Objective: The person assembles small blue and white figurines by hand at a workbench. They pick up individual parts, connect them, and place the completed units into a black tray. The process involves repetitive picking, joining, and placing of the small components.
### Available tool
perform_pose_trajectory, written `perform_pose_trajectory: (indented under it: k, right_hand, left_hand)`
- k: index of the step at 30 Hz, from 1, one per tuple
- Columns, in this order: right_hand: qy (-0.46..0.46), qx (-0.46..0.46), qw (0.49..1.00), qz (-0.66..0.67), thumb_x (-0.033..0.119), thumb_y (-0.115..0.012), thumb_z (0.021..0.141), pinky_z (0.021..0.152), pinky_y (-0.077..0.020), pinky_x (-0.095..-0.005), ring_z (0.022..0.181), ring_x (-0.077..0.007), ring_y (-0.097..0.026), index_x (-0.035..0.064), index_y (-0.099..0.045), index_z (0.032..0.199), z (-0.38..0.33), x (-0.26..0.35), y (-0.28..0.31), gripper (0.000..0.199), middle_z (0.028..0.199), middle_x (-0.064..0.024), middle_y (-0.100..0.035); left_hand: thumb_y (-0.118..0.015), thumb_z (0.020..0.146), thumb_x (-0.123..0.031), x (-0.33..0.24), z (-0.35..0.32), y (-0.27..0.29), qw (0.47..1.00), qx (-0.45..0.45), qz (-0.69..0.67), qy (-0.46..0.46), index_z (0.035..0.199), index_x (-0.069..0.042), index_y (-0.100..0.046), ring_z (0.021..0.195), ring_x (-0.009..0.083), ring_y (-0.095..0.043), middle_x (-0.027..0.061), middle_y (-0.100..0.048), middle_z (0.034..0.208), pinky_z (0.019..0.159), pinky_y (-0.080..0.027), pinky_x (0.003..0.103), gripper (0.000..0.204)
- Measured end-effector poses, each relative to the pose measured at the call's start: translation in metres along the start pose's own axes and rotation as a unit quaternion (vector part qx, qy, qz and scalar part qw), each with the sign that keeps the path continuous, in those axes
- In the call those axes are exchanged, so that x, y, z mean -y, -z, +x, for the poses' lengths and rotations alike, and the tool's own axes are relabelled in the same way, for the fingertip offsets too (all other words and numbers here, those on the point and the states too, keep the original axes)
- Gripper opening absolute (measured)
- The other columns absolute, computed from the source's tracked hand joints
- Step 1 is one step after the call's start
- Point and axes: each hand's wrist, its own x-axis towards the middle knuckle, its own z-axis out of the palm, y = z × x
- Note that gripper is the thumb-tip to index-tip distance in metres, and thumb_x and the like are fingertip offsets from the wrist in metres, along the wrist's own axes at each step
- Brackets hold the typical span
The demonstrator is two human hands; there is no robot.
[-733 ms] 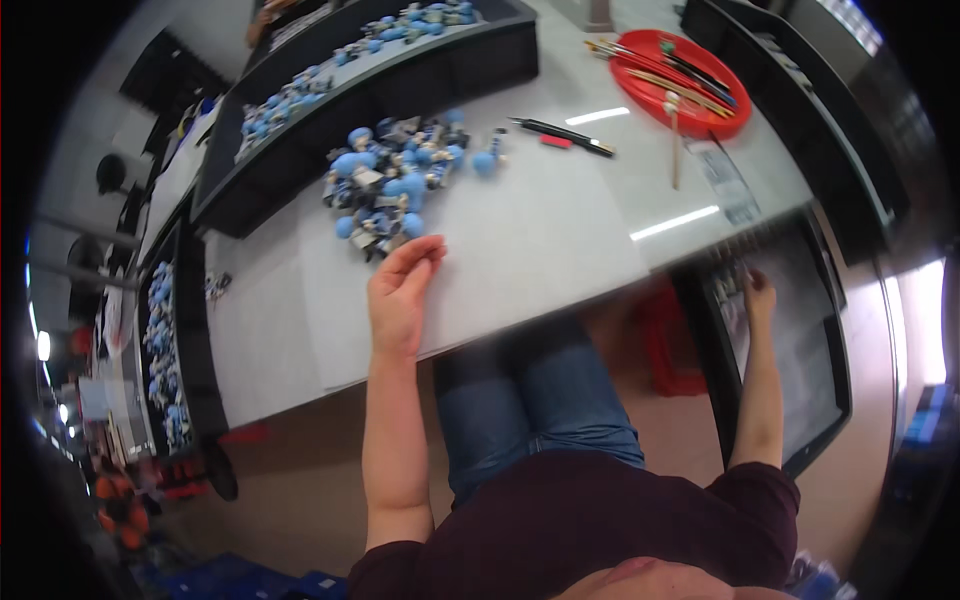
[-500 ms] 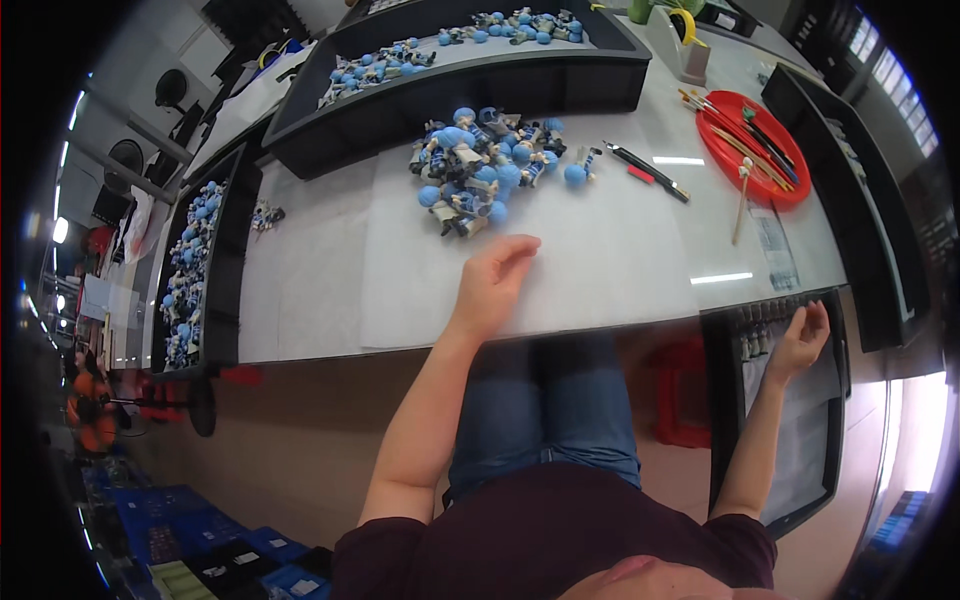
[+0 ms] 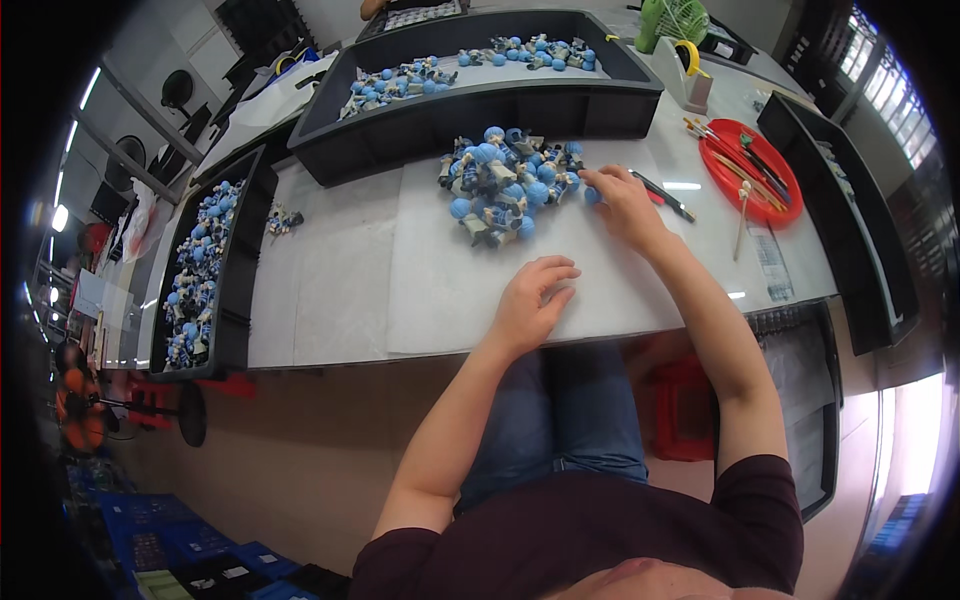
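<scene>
A heap of small blue-headed figurines [image 3: 505, 185] lies on a white sheet [image 3: 450, 320] in the middle of the table. At the heap's right side my right hand [image 3: 628, 207] has its thumb and fingers closed round a single figurine [image 3: 592, 195]; its blue head shows between them, while its body is mostly hidden. My left hand [image 3: 533, 308] rests over the sheet nearer to me. Its fingers are gently curved, with a gap to the thumb and nothing visible in between.
Black trays of figurines stand behind the heap [image 3: 480, 110] and at the left [image 3: 235, 310]. A red dish [image 3: 795, 205] with brushes, a pen [image 3: 680, 207], and a tape dispenser [image 3: 685, 85] are at the right. Another black tray [image 3: 880, 250] lies beyond, and one [image 3: 828, 440] sits below the table edge.
My right hand has come up from the tray below the table edge to the lone figurine beside the heap. My left hand's fingers have loosened from a closer curl.
</scene>
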Motion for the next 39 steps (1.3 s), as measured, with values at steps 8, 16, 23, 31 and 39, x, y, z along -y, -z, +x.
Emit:
perform_pose_trajectory:
  k: [8,16,23,31,39]
  right_hand:
    - [-0.170,-0.030,0.867,0.467,0.004,-0.062,0.079,0.075,-0.0458,-0.0253,0.083,-0.0132,-0.058,0.0019,-0.045,0.119,-0.038,0.075,0.018,0.044,0.096,-0.0116,-0.062]
    - [-0.264,-0.029,0.790,0.552,0.015,-0.060,0.084,0.069,-0.0469,-0.0229,0.081,-0.0113,-0.057,-0.0002,-0.044,0.121,-0.062,0.102,-0.002,0.043,0.096,-0.0123,-0.061]
    - [-0.288,-0.008,0.751,0.594,0.012,-0.059,0.084,0.071,-0.0488,-0.0256,0.082,-0.0159,-0.060,-0.0004,-0.045,0.119,-0.064,0.101,-0.006,0.040,0.098,-0.0132,-0.061]
    - [-0.213,0.008,0.823,0.526,0.002,-0.064,0.077,0.078,-0.0483,-0.0286,0.090,-0.0177,-0.059,0.0002,-0.048,0.117,-0.070,0.106,-0.012,0.043,0.097,-0.0143,-0.061]
    - [-0.227,0.010,0.813,0.536,0.001,-0.064,0.077,0.080,-0.0480,-0.0291,0.091,-0.0171,-0.058,-0.0008,-0.048,0.116,-0.072,0.106,-0.012,0.042,0.096,-0.0135,-0.060]
  left_hand:
    - [-0.052,0.085,-0.004,0.020,-0.003,0.000,0.952,-0.107,-0.271,0.092,0.113,-0.001,-0.053,0.104,0.0137,-0.048,0.0076,-0.053,0.113,0.087,-0.040,0.026,0.028]
    - [-0.050,0.088,-0.009,0.005,-0.004,0.007,0.929,-0.004,-0.342,0.138,0.118,-0.001,-0.048,0.100,0.0129,-0.051,0.0078,-0.054,0.112,0.088,-0.039,0.025,0.030]
    - [-0.051,0.088,-0.010,0.015,-0.001,0.011,0.895,-0.088,-0.413,0.146,0.111,-0.001,-0.051,0.097,0.0147,-0.054,0.0107,-0.057,0.107,0.085,-0.043,0.028,0.024]
    - [-0.047,0.090,-0.013,0.015,0.002,0.016,0.852,-0.109,-0.479,0.180,0.114,-0.001,-0.051,0.097,0.0173,-0.055,0.0130,-0.057,0.108,0.085,-0.045,0.030,0.027]
    - [-0.042,0.092,-0.013,0.014,0.001,0.017,0.858,-0.110,-0.467,0.182,0.115,-0.001,-0.051,0.097,0.0176,-0.056,0.0144,-0.057,0.108,0.086,-0.045,0.030,0.027]
